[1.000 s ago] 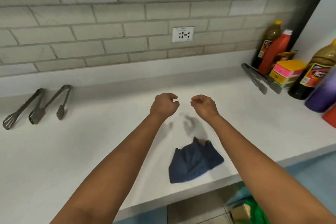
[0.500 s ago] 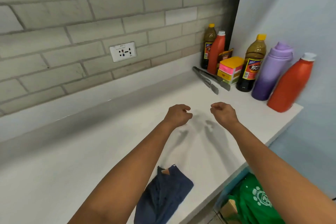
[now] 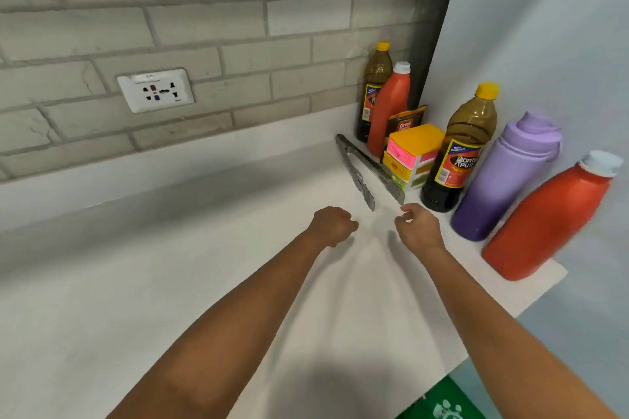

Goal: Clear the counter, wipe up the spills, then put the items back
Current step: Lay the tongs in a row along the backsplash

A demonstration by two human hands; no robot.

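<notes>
Both hands were extended over the white worktop [image 3: 143, 299], and neither held anything. The left hand [image 3: 332, 225] was curled into a loose fist, its fingers folded under. The right hand [image 3: 419, 227] was loosely curled, thumb and forefinger slightly apart, pinching nothing.

The items stood grouped in the corner just beyond and to the right of the right hand. The metal tongs [image 3: 369, 171] lay flat directly ahead of both hands, their tips nearest the right hand's fingers but not touching them. Behind the tongs sat a stack of coloured sponges [image 3: 412, 155], with a small packet [image 3: 406, 124] behind it. A dark bottle with a yellow cap [image 3: 457, 150] stood just beyond the right hand; a purple flask [image 3: 503, 177] and a large red bottle [image 3: 544, 218] stood further right along the wall. A second dark bottle [image 3: 374, 88] and a smaller red bottle [image 3: 388, 109] stood at the back. A wall socket [image 3: 156, 90] was well to the left of the left hand.

No cloth and no spill could be seen in this view. The step in hand was judged to be returning the items to their places. The next move would call for the right hand to open further and close on the tongs' arms, or for either hand to take a bottle round its body; the crowded bottles could be knocked over.
</notes>
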